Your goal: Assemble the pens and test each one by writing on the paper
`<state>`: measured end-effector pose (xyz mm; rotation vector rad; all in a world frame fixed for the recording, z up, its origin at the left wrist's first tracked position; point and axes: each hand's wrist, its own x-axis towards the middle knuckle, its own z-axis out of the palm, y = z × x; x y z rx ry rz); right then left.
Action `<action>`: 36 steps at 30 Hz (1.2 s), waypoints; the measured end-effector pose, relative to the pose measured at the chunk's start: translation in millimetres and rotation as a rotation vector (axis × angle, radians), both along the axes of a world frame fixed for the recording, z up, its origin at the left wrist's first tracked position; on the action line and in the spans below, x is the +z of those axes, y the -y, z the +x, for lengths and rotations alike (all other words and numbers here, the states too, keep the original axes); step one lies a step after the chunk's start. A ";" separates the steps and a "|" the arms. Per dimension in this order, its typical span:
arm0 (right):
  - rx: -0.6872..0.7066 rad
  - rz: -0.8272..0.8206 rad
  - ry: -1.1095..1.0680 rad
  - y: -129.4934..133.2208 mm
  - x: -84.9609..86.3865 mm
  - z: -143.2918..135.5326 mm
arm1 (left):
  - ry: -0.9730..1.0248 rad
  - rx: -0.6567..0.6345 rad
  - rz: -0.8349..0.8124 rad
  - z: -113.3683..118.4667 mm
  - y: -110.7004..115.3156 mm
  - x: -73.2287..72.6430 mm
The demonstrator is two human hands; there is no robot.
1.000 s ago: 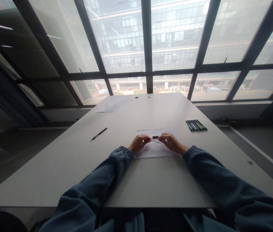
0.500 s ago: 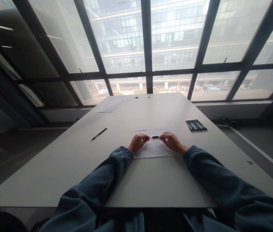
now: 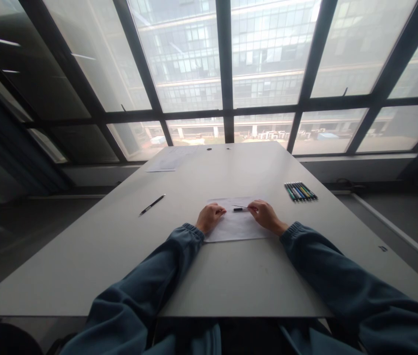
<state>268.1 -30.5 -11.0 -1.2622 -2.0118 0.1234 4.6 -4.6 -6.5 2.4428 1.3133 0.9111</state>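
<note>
A white sheet of paper [image 3: 236, 229] lies on the table in front of me. My right hand [image 3: 264, 216] pinches the right end of a thin dark rod [image 3: 239, 206], whose free end points left above the sheet. Just under the rod, a short black pen part [image 3: 238, 210] rests on the paper. My left hand [image 3: 210, 217] is over the sheet's left edge with its fingers closed; whatever is between the fingertips is too small to name.
On the white table [image 3: 120, 266], a black pen [image 3: 152, 204] lies to the left and a row of several pens [image 3: 300, 192] to the right. More paper [image 3: 166, 160] lies at the far left. A small dark item [image 3: 382, 249] is near the right edge.
The thin rod's left end has come away from my left hand and now tilts slightly up. My left hand has shifted slightly left, widening the space between the hands.
</note>
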 end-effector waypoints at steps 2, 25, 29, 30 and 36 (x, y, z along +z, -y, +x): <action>0.009 -0.002 0.004 -0.4 -0.7 -0.1 | -0.011 -0.007 -0.014 0.4 0.6 0.6; 0.038 0.022 -0.042 0.2 -0.8 2.1 | 0.044 -0.015 0.139 -0.4 -3.3 1.5; 0.036 0.013 -0.027 -0.4 -1.3 2.6 | 0.005 -0.041 0.089 0.7 -1.8 -0.4; 0.035 0.011 -0.021 -0.7 -1.8 2.7 | 0.003 -0.050 0.080 1.0 -1.5 -0.8; 0.044 0.033 0.002 -4.6 -6.9 4.4 | -0.001 -0.093 0.051 2.0 -0.7 0.0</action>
